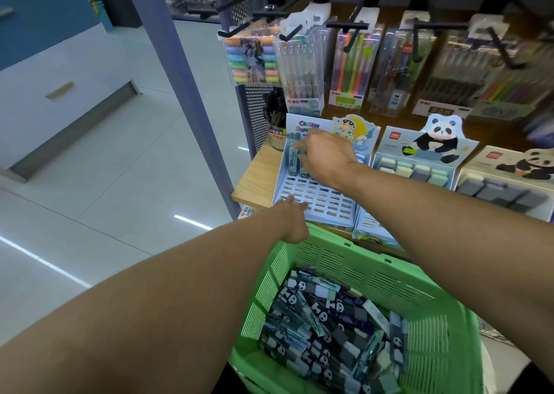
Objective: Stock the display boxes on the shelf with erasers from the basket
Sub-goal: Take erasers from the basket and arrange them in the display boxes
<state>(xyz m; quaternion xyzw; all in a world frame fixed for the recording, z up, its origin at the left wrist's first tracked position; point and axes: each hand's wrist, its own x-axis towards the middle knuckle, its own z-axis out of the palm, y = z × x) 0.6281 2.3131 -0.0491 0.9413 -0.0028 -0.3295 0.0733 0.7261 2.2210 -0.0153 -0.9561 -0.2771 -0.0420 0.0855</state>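
A green plastic basket (pixel 425 309) sits low in front of me, holding several panda-print erasers (pixel 323 321). On the wooden shelf stands a pale blue cartoon display box (pixel 317 202) with a slotted grid, mostly bare of erasers. My right hand (pixel 323 154) reaches into its back left corner and pinches an eraser (pixel 295 157) standing upright in a slot. My left hand (pixel 292 213) rests with straight fingers on the box's front left corner.
Two panda display boxes (pixel 419 166) with pastel and grey erasers stand to the right. Packs of pens hang on hooks (pixel 347 25) above. A purple shelf post (pixel 186 94) rises at left, beside tiled floor.
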